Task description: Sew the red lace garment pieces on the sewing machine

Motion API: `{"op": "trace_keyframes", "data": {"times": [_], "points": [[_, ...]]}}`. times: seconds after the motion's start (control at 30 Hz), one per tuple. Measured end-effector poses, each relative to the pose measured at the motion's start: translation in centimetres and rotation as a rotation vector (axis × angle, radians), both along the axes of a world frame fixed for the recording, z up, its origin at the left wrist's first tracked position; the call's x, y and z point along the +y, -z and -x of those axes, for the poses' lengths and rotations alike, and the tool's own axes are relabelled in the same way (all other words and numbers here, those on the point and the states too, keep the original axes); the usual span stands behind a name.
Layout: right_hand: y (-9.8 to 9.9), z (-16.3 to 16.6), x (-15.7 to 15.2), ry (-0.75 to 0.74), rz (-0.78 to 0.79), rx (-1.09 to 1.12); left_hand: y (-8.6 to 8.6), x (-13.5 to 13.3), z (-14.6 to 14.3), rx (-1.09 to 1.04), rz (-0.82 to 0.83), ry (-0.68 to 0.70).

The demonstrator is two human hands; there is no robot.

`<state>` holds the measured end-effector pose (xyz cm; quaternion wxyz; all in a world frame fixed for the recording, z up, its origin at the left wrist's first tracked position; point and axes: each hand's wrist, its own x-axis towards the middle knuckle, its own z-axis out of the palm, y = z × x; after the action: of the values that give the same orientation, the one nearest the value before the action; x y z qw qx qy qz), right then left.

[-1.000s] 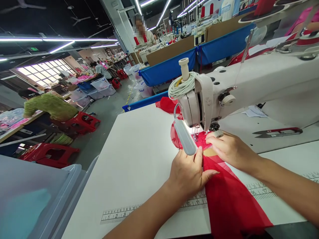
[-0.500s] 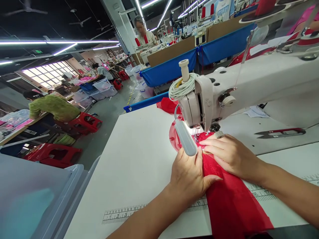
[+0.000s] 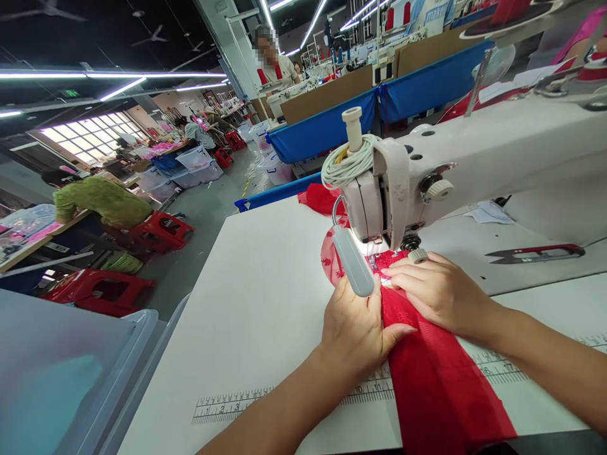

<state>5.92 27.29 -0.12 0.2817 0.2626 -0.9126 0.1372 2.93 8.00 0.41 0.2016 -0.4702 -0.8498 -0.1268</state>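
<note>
1. While the left hand lies flat, fingers together, on the red cloth at lower centre, it grips nothing.
2. Thin and limp, the cloth looks light and apt to slide and pucker; pressing with flat palms close to the needle seems the best hold.
3. Right of it, the right hand rests open, fingertips pressing the cloth under the machine.
4. Readable writing: ruler numbers printed on the table; "make" on a far banner at upper right.

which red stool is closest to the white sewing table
The low red stool in the left foreground, standing alone on the floor; the other red stool sits farther back by the person in green.
</note>
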Motion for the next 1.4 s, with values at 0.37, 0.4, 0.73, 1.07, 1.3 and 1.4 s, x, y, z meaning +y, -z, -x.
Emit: {"op": "trace_keyframes", "data": {"times": [0.37,0.4,0.73,1.07,1.3,1.4], "points": [[0.2,0.2,0.2,0.029,-0.015,-0.006,-0.4,-0.3,-1.0,0.084,0.127,0.017],[0.3,0.2,0.2,0.034,-0.015,-0.008,-0.3,-0.3,-0.9,0.084,0.136,0.014],[0.1,0.1,0.1,0.051,-0.011,-0.06,-0.1,-0.2,-0.8,0.116,0.145,-0.011],[0.5,0.7,0.4,0.057,0.015,-0.117,-0.1,-0.2,-0.4,0.088,0.157,-0.039],[0.4,0.5,0.9,0.169,0.194,-0.063,-0.1,-0.5,0.4,-0.034,0.044,-0.073],[-0.1,0.5,1.3,0.299,0.28,-0.182,-0.5,-0.4,0.6,-0.092,-0.002,-0.176]]}}
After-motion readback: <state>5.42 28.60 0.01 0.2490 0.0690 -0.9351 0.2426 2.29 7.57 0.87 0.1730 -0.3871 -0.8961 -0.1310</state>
